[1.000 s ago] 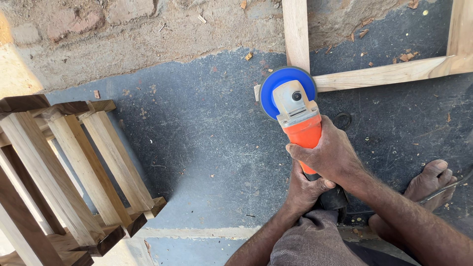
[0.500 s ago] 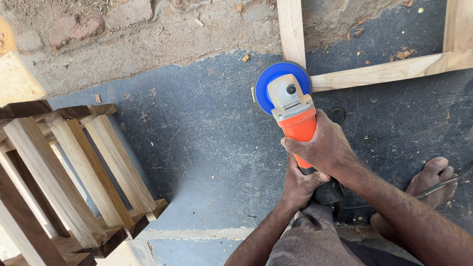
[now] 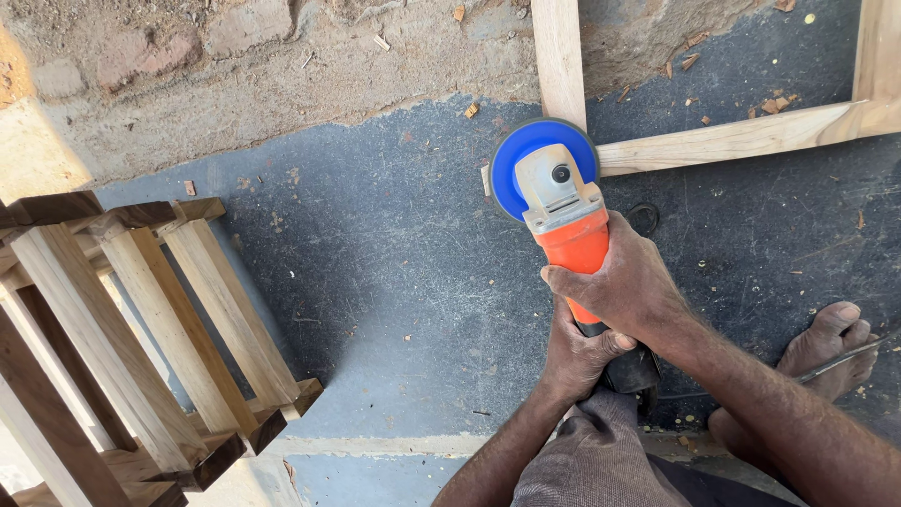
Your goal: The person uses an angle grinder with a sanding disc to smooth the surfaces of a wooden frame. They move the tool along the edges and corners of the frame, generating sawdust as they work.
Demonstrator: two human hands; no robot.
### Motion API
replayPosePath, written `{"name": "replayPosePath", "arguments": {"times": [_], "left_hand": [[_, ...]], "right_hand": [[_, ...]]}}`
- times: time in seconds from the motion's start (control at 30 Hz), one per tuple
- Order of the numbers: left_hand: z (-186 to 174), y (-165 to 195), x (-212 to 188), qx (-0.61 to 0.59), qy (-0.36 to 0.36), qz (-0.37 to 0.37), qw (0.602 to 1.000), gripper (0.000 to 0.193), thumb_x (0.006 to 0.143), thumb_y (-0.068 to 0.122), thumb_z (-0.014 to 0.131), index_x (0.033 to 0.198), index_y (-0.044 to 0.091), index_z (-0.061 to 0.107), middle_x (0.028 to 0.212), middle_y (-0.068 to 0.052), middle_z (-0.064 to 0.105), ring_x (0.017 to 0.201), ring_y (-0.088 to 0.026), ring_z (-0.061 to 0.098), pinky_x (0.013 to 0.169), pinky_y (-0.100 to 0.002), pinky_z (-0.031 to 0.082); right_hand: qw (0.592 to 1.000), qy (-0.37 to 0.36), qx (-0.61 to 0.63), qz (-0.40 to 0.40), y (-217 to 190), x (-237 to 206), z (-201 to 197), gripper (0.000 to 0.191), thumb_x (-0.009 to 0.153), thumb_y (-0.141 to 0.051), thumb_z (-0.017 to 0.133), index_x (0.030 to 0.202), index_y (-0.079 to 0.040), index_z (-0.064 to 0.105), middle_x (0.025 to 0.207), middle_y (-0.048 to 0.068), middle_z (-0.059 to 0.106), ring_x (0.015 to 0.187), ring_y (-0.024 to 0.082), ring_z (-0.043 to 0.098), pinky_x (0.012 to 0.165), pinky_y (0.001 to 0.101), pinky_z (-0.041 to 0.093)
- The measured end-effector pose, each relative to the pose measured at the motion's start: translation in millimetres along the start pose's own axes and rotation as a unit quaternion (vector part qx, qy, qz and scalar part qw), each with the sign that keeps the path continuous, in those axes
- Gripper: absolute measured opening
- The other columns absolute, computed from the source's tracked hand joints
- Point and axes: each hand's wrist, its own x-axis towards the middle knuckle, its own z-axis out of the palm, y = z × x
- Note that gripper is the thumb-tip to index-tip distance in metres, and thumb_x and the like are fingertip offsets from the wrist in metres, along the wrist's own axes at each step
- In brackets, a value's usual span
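**Grinder set on the frame joint**

Low in the frame, right of centre, your left hand gripped the rear of the orange-bodied angle grinder with the blue disc guard, fingers wrapped shut around its tail. Just above it, your right hand clamped the orange barrel from on top. The guard sat at upper centre, over the corner where the pale wooden frame's upright and crosspiece met on the dark grey floor. You seemed to be sanding that joint; moving on would call for a steady two-handed hold. A slatted wooden stool frame lay at lower left.
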Motion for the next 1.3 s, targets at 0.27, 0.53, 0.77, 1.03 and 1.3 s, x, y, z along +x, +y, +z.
{"name": "replayPosePath", "arguments": {"times": [0.27, 0.53, 0.77, 1.03, 1.3], "left_hand": [[0, 3, 4, -0.024, -0.007, 0.01, 1.0, 0.119, 0.07, 0.061, 0.09, 0.153, 0.002, 0.028, 0.137, -0.013, 0.053, 0.132, -0.024, 0.057, 0.112, -0.045, 0.053], [7, 2, 3, -0.045, -0.022, -0.005, 0.999, 0.118, 0.072, 0.061, 0.09, 0.152, 0.0, 0.029, 0.136, -0.015, 0.053, 0.131, -0.025, 0.057, 0.112, -0.046, 0.054], [9, -13, 1, 0.039, -0.034, -0.032, 0.998, 0.126, 0.066, 0.077, 0.081, 0.152, 0.002, 0.027, 0.136, -0.015, 0.054, 0.13, -0.026, 0.058, 0.109, -0.047, 0.054], [18, -27, 9, 0.447, -0.084, -0.079, 0.887, 0.147, 0.052, 0.11, 0.039, 0.156, 0.005, 0.039, 0.136, -0.033, 0.052, 0.136, -0.05, 0.046, 0.116, -0.072, 0.023], [12, 8, -1, 0.15, -0.029, -0.047, 0.987, 0.127, 0.059, 0.083, 0.076, 0.149, 0.006, 0.032, 0.133, -0.016, 0.059, 0.129, -0.028, 0.061, 0.112, -0.051, 0.048]], "right_hand": [[1.0, -0.002, -0.001, -0.013, -2, 2, -1, 0.081, 0.074, -0.042, 0.081, 0.131, 0.005, 0.049, 0.106, 0.022, 0.07, 0.095, 0.032, 0.076, 0.081, 0.044, 0.065], [0.999, -0.005, -0.03, 0.017, -3, -1, -6, 0.082, 0.077, -0.043, 0.08, 0.132, 0.007, 0.046, 0.105, 0.021, 0.068, 0.092, 0.03, 0.077, 0.076, 0.0428, 0.067], [0.997, 0.03, -0.05, 0.048, 1, -13, -13, 0.085, 0.076, -0.044, 0.081, 0.132, 0.007, 0.046, 0.107, 0.023, 0.069, 0.094, 0.032, 0.076, 0.079, 0.0445, 0.065], [0.988, 0.085, -0.046, 0.123, 5, -34, -39, 0.079, 0.074, -0.042, 0.083, 0.129, 0.005, 0.051, 0.108, 0.023, 0.071, 0.098, 0.033, 0.075, 0.083, 0.0451, 0.062], [0.998, 0.064, 0.013, 0.014, -1, -23, -18, 0.076, 0.072, -0.04, 0.083, 0.127, 0.004, 0.054, 0.108, 0.019, 0.072, 0.096, 0.029, 0.076, 0.081, 0.0416, 0.063]]}}
